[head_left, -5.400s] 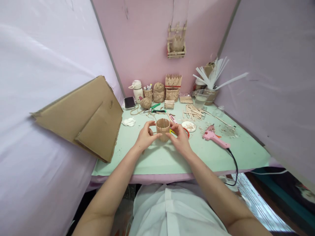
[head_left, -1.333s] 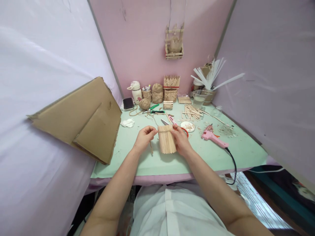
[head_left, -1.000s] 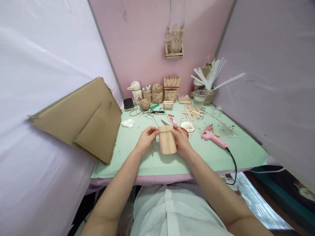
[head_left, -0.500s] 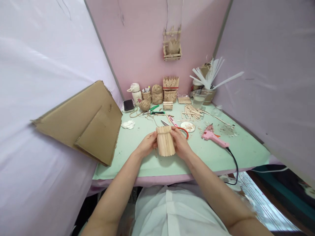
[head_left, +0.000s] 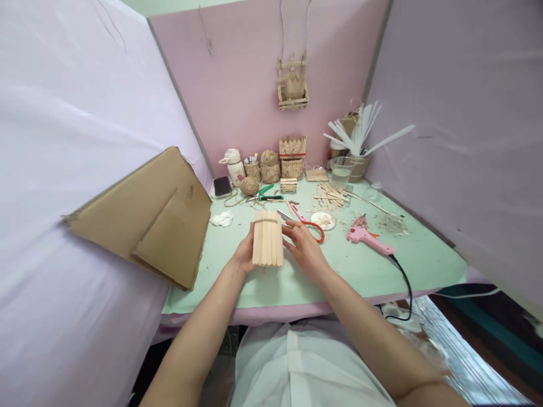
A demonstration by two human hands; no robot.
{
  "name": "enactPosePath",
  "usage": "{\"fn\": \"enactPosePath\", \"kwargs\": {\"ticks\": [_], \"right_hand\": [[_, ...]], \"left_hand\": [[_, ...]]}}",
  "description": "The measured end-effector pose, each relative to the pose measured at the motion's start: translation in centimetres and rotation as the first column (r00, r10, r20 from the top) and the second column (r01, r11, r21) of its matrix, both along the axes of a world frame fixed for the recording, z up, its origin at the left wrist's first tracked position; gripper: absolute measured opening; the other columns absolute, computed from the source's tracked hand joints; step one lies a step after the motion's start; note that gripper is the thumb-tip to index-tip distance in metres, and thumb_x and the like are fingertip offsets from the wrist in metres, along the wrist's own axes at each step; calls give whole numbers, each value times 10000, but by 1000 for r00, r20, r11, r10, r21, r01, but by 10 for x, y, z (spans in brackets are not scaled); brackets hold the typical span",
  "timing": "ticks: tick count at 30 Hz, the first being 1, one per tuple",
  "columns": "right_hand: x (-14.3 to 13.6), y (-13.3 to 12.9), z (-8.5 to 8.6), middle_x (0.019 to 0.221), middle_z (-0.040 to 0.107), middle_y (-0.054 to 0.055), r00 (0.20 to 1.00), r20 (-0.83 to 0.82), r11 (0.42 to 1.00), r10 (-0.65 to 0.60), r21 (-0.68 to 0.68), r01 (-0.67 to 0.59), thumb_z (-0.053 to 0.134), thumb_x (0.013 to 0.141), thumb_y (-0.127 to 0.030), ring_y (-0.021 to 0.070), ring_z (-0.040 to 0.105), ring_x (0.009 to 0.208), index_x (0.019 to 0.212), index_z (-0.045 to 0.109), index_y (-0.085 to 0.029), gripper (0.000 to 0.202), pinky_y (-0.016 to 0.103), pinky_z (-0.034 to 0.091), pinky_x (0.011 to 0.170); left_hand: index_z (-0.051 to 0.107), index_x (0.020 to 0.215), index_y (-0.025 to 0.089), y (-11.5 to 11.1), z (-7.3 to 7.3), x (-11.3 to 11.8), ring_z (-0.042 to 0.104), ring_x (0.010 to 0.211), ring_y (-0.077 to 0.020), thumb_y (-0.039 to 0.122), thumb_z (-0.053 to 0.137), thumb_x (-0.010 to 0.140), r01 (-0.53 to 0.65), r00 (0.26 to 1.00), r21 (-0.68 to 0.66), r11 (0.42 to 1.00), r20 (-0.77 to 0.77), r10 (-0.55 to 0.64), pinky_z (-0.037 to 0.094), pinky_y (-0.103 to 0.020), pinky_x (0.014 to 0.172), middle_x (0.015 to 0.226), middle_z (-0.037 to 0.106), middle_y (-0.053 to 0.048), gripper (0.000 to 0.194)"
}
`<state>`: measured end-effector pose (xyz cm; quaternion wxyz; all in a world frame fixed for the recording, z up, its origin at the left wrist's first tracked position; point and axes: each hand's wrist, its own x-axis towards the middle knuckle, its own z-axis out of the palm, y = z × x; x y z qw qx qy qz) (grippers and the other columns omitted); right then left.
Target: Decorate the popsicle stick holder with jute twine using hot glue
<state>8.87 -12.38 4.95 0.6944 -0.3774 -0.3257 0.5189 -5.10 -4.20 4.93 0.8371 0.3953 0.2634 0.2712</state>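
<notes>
Left of its earlier spot, the stick cup (head_left: 268, 243)

Wearer's torso at lower edge of view: pale garment (head_left: 263, 367), near white with a faint cool grey-green cast, cloth loose and softly gathered. Flat vertical band (head_left: 292, 384) down the middle, slightly lighter, short cross seam or fold partway along, cannot tell which. Creases run either side, shallow grey shadow in them. Forearms (head_left: 360, 328) bare, broadening toward the elbows. Left hand (head_left: 245, 252) and right hand (head_left: 307, 250) bare; fingers (head_left: 292, 229) slim, nails too small to read.
</notes>
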Motion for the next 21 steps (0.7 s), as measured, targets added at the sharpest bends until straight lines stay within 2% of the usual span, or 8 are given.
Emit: {"fn": "enactPosePath", "kwargs": {"ticks": [3,6,9,11,13,16,21], "right_hand": [[1,-1,0,1137,621,62,1000,6,1000,-18,-5,18,600,760,-490,238,534,1160,981,565,-257,323,404,471,915],[2,-3,0,1168,603,49,998,47,999,-38,-27,39,641,736,-448,233,545,1134,999,583,-260,329,379,482,898],[3,-3,-3,1157,606,38,995,78,996,-58,-59,63,665,720,-433,232,551,1125,1029,573,-258,367,368,480,900],[5,-2,-7,1154,607,45,993,94,994,-78,-72,84,667,718,-439,238,543,1137,1044,565,-252,390,379,471,912],[6,0,-10,1172,600,54,988,125,992,-94,-77,104,667,716,-444,238,532,1150,1060,560,-249,410,392,457,931],[7,2,-14,1191,594,61,974,196,990,-116,-61,130,669,708,-448,233,518,1163,1086,556,-247,444,410,429,970],[5,2,-14,1193,583,69,938,308,985,-161,-3,170,664,712,-447,214,518,1156,1103,534,-238,462,414,380,1030]], "left_hand": [[622,1053,140,-1,-2,2,628,873,-244,718,533,708,2,1000,10,1000,-29,-2,478,-338,734,937,671,-122,678],[630,983,128,-4,-10,7,613,747,-210,723,568,673,-67,993,91,994,-90,75,460,-306,653,796,653,-101,674],[613,844,131,-6,-19,12,494,528,-119,718,591,655,-151,972,233,961,-143,187,371,-248,516,580,537,-14,617],[589,792,137,-7,-23,14,399,462,-78,703,598,664,-187,960,318,929,-143,242,307,-225,469,528,461,29,580],[587,813,139,-7,-24,16,385,469,-70,686,597,678,-212,950,387,897,-132,282,290,-215,462,555,471,34,564],[604,929,141,-10,-23,16,464,562,-94,661,588,703,-253,927,489,835,-125,354,331,-213,500,689,572,-1,567],[623,985,158,-13,-19,13,557,784,-153,574,578,763,-293,866,677,675,-111,488,407,-230,646,911,651,-54,473]]}}
